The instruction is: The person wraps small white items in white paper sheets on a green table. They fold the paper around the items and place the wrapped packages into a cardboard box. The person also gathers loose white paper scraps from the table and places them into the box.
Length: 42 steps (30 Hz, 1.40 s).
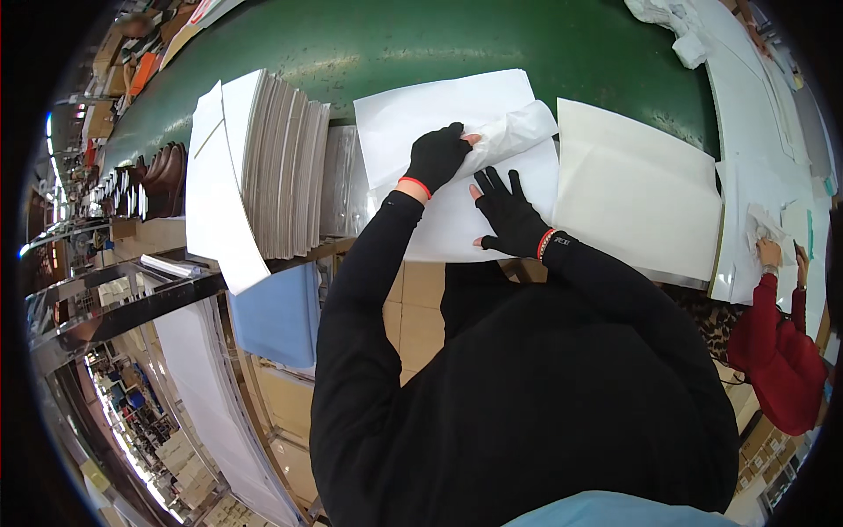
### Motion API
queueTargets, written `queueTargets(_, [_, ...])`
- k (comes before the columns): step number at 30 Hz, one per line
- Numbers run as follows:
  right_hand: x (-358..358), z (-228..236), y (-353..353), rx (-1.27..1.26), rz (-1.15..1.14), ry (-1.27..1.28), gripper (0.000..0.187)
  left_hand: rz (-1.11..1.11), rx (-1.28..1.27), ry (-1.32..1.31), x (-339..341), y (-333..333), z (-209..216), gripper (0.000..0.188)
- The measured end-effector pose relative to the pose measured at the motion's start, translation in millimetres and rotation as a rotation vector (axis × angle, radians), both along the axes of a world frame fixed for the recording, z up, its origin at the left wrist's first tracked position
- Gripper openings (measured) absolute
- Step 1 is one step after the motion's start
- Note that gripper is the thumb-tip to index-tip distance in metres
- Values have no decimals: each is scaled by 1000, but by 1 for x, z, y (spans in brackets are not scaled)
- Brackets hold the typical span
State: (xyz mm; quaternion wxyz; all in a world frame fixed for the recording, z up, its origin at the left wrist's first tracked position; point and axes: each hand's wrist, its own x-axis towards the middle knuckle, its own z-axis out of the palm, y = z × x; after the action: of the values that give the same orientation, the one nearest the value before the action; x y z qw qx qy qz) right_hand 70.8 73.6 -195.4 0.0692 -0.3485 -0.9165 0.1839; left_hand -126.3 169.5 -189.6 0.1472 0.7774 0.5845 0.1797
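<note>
White paper sheets [421, 105] lie on the work table in front of me, with a bunched roll of thin white paper [520, 127] across them. My left hand [435, 160], in a black glove with bare fingertips, has its fingers closed at the left end of this roll. Just to the right and nearer my body, my right hand [514, 215] lies flat on the lower part of the sheets. Its gloved fingers are spread, and nothing is in it. What the roll may contain is hidden.
A tall stack of white-and-grey boards [290, 167] stands left. Creased white sheets [637, 189] lie right, on the green table [395, 44]. Brown shoes [167, 180] line the far left. A blue bin [277, 316] sits below. At far right, a red-sleeved person [766, 347] handles paper.
</note>
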Motion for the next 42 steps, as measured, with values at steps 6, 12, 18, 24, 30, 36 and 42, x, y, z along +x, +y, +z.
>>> queueTargets(6, [-28, -11, 65, -66, -6, 178, 90, 160, 31, -99, -27, 45, -3, 36])
queueTargets(12, [-33, 53, 66, -862, -665, 1096, 46, 191, 263, -354, 23, -21, 76, 30])
queueTargets(18, [43, 112, 19, -846, -455, 868, 50, 80, -162, -1079, 33, -93, 97, 57])
queueTargets(24, [92, 154, -34, -863, -227, 675, 56, -223, -255, -1322, 68, -144, 185, 92])
queueTargets(30, [121, 182, -70, -798, -294, 456, 51, -180, -254, -1140, 94, -171, 212, 27])
queueTargets(36, [116, 180, -67, -769, 11, 247, 46, -7, -649, -1365, 84, -192, 129, 40])
queueTargets(42, [110, 130, -71, -836, 53, 234, 48, 39, -175, -905, 71, -212, 85, 42])
